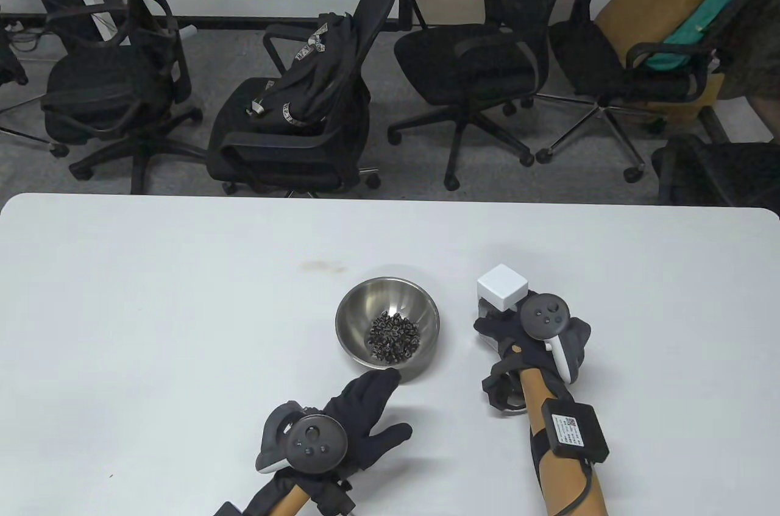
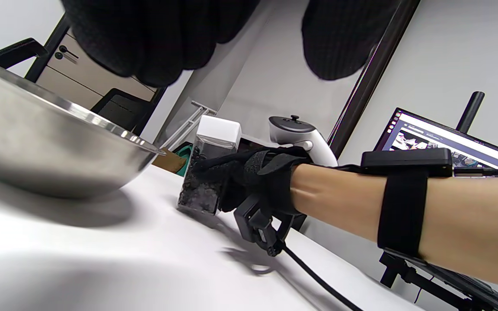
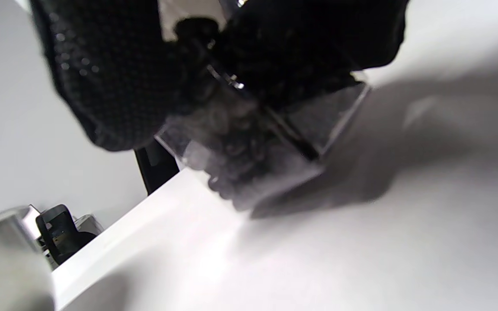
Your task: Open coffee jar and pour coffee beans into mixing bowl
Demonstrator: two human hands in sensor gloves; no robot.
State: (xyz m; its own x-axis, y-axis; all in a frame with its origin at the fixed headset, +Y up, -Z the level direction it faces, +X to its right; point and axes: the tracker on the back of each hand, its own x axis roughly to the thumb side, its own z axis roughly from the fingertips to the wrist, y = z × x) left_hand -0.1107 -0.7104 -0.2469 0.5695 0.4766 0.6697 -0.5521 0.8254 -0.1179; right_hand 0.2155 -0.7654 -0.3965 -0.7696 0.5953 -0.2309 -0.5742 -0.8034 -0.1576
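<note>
While right hand grips lidded jar standing on counter beside bowl, beans already inside; left hand open near bowl. Pouring looks done; release jar next.

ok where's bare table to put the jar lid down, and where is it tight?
Free: the white table left of the steel mixing bowl, and the strip behind the bowl toward the far edge. Tight: the gap between the bowl and the clear white-lidded coffee jar held by the right hand; the left hand rests just below the bowl.
</note>
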